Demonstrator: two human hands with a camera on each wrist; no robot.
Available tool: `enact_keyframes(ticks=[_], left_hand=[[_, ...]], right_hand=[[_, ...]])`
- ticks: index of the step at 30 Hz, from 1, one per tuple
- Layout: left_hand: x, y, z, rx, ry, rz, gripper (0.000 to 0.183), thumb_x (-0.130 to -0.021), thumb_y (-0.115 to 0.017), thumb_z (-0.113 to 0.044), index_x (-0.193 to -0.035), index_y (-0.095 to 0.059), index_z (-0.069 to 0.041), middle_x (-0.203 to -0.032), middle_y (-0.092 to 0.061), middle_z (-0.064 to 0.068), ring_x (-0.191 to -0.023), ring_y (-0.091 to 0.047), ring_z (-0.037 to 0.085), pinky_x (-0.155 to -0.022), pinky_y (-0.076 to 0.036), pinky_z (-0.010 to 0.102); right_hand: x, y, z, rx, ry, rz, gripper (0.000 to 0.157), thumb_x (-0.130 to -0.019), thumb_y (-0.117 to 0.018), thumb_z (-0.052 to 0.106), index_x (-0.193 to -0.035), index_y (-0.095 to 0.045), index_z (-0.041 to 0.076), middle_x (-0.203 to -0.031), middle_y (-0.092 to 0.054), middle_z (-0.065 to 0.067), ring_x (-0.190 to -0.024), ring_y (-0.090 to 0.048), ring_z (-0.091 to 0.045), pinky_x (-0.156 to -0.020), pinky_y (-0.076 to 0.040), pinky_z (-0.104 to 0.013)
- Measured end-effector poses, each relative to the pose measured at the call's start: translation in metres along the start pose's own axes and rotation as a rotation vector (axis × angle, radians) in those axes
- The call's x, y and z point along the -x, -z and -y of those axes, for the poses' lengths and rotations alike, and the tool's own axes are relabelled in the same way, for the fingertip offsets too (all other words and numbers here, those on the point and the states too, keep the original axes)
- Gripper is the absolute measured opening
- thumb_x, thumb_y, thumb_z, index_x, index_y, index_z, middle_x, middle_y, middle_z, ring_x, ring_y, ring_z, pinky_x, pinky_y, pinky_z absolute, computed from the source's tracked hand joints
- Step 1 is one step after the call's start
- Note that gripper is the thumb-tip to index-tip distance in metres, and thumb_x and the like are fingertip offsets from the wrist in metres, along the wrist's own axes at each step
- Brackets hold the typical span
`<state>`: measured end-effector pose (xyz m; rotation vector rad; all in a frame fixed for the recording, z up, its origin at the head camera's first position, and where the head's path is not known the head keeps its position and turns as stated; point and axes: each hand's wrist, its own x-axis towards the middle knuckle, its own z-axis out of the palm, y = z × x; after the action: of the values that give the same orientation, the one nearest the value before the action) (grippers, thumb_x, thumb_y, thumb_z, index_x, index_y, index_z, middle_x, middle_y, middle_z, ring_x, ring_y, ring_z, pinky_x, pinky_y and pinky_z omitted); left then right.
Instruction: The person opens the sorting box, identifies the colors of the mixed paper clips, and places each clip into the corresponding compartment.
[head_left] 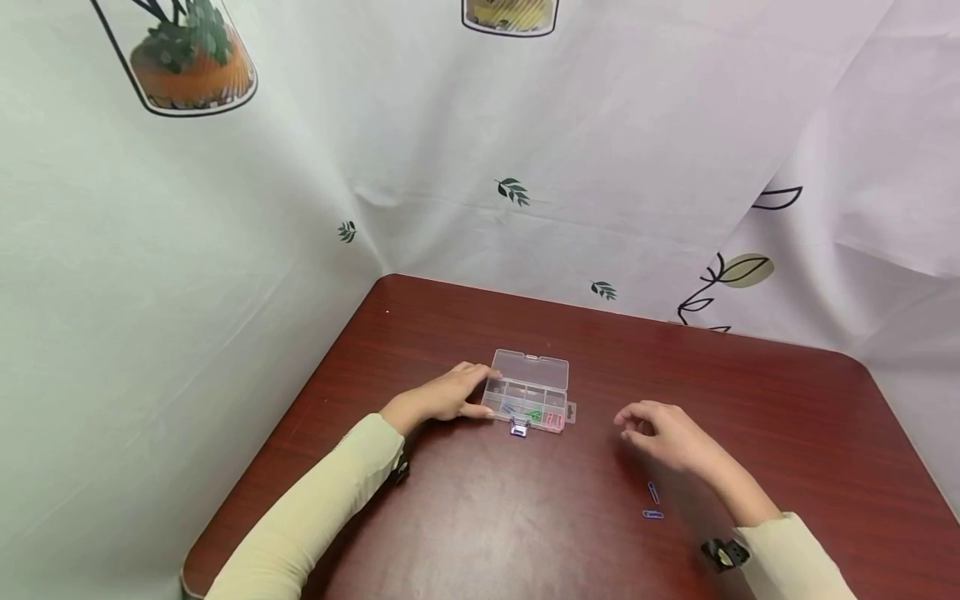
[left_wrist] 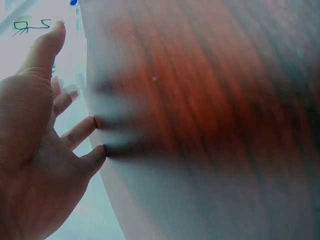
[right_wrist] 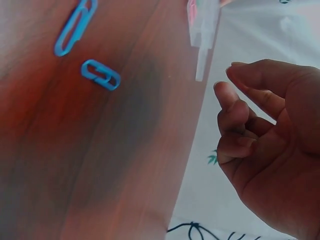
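Note:
A clear plastic compartment box [head_left: 536, 402] lies on the table with its lid [head_left: 531, 369] raised back. Blue clips [head_left: 510, 408], green clips [head_left: 533, 413] and pinkish-red clips [head_left: 554, 419] sit in separate front compartments. My left hand [head_left: 454, 393] touches the box's left end, thumb by the front corner and fingers spread near the hinge side. Right of the box, my right hand [head_left: 663, 435] hovers with loosely bent fingers and nothing between them. Two blue paper clips lie below it: one upper paper clip [head_left: 653, 493] and one lower paper clip [head_left: 652, 515].
The dark red wooden table [head_left: 450, 517] has rounded corners. White patterned cloth [head_left: 600, 167] hangs along its back and left side. A hanging tab [head_left: 572, 412] sticks out from the box's right end, and a latch [head_left: 519, 427] juts from its front.

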<state>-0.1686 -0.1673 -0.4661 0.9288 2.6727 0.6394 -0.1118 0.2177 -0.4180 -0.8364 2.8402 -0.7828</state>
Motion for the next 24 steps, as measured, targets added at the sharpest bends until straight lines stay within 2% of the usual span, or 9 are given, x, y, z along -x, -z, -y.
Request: enact_keyframes(ticks=[16,24], left_hand=[[-0.001,-0.001,0.001,0.006,0.018,0.005,0.064,-0.094,-0.073,-0.039,-0.146,-0.046,-0.014,-0.147,-0.051,0.005,-0.138,-0.041,0.025,-0.113,-0.038,0.041],[-0.001,-0.001,0.001,0.004,0.022,0.007,0.064,-0.094,-0.073,-0.039,-0.146,-0.046,-0.015,-0.147,-0.051,0.005,-0.139,-0.04,0.025,-0.114,-0.037,0.041]], right_hand=[[0.039,-0.001,-0.019,-0.023,-0.035,0.018,0.015,-0.088,-0.077,0.009,-0.099,-0.07,0.016,-0.084,-0.056,0.015,-0.069,-0.046,0.003,-0.062,-0.043,-0.023],[0.055,-0.007,-0.031,0.0,0.107,-0.012,0.027,-0.081,-0.082,0.006,-0.098,-0.068,0.022,-0.088,-0.058,0.015,-0.076,-0.051,0.0,-0.064,-0.042,-0.023]])
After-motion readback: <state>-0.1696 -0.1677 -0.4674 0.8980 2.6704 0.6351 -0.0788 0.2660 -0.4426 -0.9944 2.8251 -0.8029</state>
